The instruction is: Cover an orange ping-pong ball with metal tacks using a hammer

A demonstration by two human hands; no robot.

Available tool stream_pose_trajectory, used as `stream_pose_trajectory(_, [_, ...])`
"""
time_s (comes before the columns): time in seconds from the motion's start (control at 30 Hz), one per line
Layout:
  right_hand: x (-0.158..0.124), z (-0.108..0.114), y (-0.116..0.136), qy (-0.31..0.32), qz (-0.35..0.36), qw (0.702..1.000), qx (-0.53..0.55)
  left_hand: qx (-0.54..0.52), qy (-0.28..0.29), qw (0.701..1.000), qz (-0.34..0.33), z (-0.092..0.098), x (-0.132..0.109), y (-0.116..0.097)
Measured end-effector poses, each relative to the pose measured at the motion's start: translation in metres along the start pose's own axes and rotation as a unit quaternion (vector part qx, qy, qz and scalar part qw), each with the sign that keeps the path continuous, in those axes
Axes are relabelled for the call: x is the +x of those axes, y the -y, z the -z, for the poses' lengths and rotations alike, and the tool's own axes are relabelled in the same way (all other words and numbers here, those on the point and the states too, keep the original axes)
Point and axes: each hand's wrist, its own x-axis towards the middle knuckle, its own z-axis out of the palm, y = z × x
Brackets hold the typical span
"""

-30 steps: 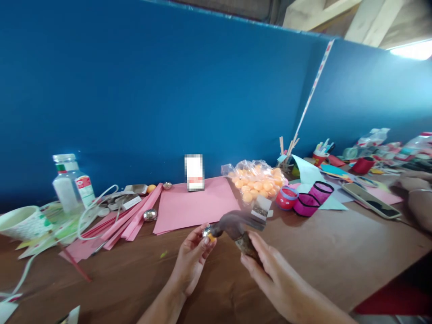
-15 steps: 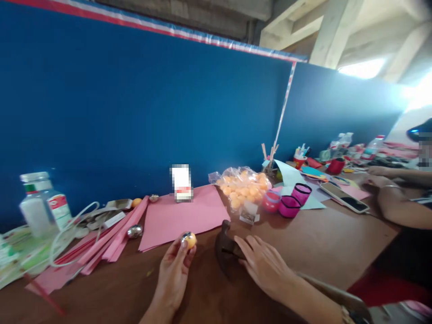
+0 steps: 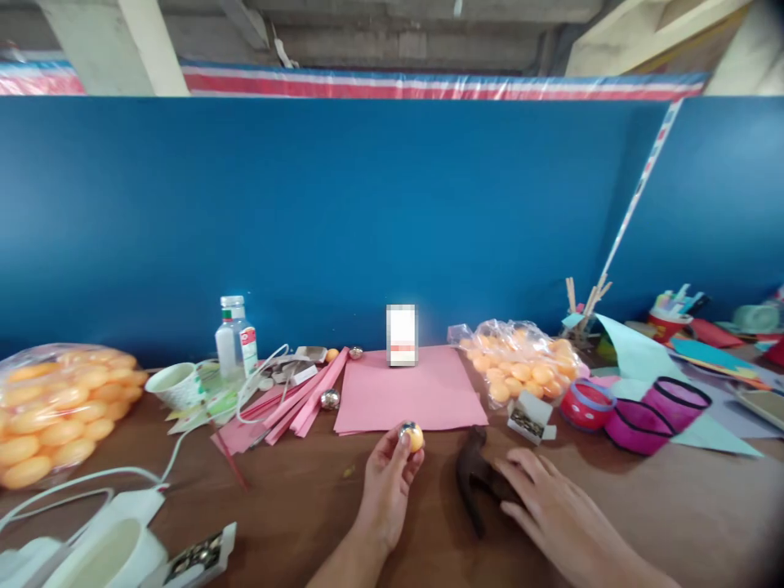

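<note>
Upright between the thumb and fingers of my left hand (image 3: 387, 486) is a small orange ball (image 3: 416, 438) with a shiny silver part on its upper left. To the right, my right hand (image 3: 554, 506) lies over a dark claw hammer (image 3: 471, 478), its fingers and thumb around the handle just behind the head. The hammer rests on the brown table, and most of its handle is hidden under my hand and forearm. Behind the ball lie pink paper sheets (image 3: 404, 396).
Bags of orange balls stand at the left (image 3: 67, 408) and right back (image 3: 520, 359). An open small box (image 3: 530, 418) and purple mesh cups (image 3: 640, 426) sit at right. Pink strips (image 3: 315, 400), silver balls (image 3: 330, 398), bottles (image 3: 231, 343) and a white cable (image 3: 177, 445) occupy the left.
The view has swung left, bringing a second bag of balls, white cups and another small box into sight. Both hands keep their places by the ball and hammer.
</note>
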Motion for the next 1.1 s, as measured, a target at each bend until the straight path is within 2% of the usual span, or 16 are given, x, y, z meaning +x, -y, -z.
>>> stream_pose_trajectory(0.07, [0.032,0.029,0.008,-0.026,0.026,0.999,0.036,0.006,0.010,1.000,0.004,-0.001,-0.001,0.000])
stream_pose_trajectory(0.13, [0.074,0.054,0.024,-0.026,0.057,0.996,0.060,0.021,0.025,0.999,0.008,-0.003,-0.002,-0.001])
stream_pose_trajectory(0.2, [0.120,0.062,0.045,-0.021,0.082,0.993,0.080,0.075,0.044,0.996,0.004,-0.004,-0.004,0.000])
stream_pose_trajectory(0.27, [0.165,0.051,0.066,0.019,0.104,0.990,0.093,0.143,0.077,0.987,-0.008,-0.004,-0.006,0.002])
stream_pose_trajectory(0.3, [0.186,0.039,0.075,0.048,0.098,0.990,0.091,0.169,0.101,0.980,-0.015,-0.003,-0.007,0.003])
stream_pose_trajectory(0.37, [0.224,0.010,0.091,0.067,0.090,0.990,0.085,0.193,0.149,0.969,-0.023,-0.002,-0.007,0.007])
stream_pose_trajectory(0.5, [0.279,-0.042,0.115,0.092,0.062,0.991,0.069,0.204,0.221,0.953,-0.035,-0.002,-0.008,0.013])
stream_pose_trajectory(0.6, [0.300,-0.064,0.128,0.100,0.042,0.993,0.053,0.189,0.215,0.957,-0.044,-0.007,-0.009,0.013])
stream_pose_trajectory(0.73, [0.306,-0.079,0.129,0.109,0.027,0.993,0.041,0.122,0.204,0.971,-0.029,-0.012,-0.009,0.011])
stream_pose_trajectory(0.93, [0.303,-0.085,0.113,0.115,0.035,0.991,0.055,0.160,0.179,0.970,-0.039,-0.010,-0.009,0.013])
stream_pose_trajectory(1.03, [0.306,-0.087,0.115,0.106,0.033,0.992,0.067,0.190,0.179,0.965,-0.036,-0.010,-0.010,0.012])
stream_pose_trajectory(1.1, [0.308,-0.089,0.120,0.103,0.031,0.991,0.079,0.173,0.182,0.967,-0.033,-0.011,-0.011,0.011])
